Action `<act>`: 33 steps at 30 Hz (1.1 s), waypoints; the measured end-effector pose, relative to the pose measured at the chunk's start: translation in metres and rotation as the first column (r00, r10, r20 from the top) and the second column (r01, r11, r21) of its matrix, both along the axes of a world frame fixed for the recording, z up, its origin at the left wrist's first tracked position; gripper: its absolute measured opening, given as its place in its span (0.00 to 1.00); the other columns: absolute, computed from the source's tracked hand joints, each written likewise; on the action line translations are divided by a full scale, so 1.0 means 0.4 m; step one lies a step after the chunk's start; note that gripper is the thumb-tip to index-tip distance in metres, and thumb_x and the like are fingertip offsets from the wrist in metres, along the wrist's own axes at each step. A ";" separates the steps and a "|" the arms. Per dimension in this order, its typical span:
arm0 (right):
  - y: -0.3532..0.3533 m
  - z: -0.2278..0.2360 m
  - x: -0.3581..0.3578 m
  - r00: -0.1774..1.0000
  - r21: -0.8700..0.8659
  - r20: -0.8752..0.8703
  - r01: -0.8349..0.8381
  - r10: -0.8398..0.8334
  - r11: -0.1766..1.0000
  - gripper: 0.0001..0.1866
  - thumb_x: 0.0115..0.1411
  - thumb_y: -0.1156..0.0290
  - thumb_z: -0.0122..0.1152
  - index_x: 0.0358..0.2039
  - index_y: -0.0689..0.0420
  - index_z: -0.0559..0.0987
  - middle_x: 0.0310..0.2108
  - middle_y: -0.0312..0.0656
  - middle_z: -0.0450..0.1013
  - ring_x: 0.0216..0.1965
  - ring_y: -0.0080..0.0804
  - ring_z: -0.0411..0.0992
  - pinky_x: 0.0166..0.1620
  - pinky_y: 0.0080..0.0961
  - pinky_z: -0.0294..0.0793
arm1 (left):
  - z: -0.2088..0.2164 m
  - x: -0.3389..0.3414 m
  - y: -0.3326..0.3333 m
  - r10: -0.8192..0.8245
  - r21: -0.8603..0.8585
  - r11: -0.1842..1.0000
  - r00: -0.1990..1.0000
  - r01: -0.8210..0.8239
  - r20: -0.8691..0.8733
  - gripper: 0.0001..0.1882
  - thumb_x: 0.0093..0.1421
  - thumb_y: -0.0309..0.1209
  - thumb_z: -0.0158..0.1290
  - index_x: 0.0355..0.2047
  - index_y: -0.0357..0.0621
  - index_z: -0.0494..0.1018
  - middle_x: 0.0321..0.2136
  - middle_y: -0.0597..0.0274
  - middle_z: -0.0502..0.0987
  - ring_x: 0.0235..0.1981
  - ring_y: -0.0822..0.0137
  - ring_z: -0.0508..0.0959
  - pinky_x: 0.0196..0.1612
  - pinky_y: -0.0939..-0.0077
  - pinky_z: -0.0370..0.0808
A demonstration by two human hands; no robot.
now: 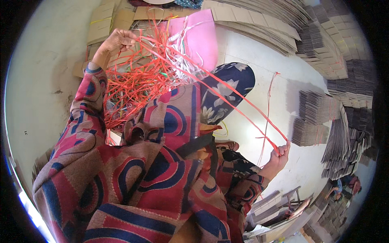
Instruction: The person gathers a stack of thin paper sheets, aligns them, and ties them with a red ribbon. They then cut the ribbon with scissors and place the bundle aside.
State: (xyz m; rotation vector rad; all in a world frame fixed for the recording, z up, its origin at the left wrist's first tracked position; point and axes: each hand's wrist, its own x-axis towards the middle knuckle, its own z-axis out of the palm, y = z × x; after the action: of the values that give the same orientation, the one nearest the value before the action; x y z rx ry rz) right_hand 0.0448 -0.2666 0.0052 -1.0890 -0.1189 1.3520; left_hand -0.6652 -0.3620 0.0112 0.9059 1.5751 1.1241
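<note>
Two lengths of red plastic strapping (227, 87) run taut across my lap from one hand to the other. My left hand (120, 40), raised at the upper left, pinches one end beside a large tangle of red strips (135, 77). At the lower right my right hand (279, 157) is closed on the other end, with a finger hooked up into the loop. White strips (182, 46) and a few green ones mix into the tangle. A pink sheet (204, 36) lies beneath part of it.
Flattened cardboard (259, 24) is piled at the top. Tall cardboard stacks (314, 107) stand along the right. A loose red strip (269, 97) lies on the pale floor (243, 125). At the far lower right a person (344, 187) is near more cardboard. My flower-patterned knee (229, 87) is bent up.
</note>
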 end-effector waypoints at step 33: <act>-0.007 0.207 -0.276 0.837 0.398 -0.358 -0.265 0.414 0.879 0.17 0.67 0.70 0.35 0.53 0.61 0.66 0.13 0.30 0.58 0.08 0.17 0.54 0.08 0.16 0.55 | 0.183 0.334 0.069 -0.068 0.193 0.966 0.893 0.170 -0.444 0.18 0.59 0.29 0.50 0.49 0.34 0.70 0.42 0.58 0.76 0.43 0.70 0.73 0.47 0.76 0.69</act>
State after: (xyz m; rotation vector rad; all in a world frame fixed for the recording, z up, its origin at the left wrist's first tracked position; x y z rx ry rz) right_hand -0.0658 -0.2693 0.0880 -0.4683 -0.2141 1.7985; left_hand -0.5315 -0.3344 0.0845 1.4717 1.7351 1.0762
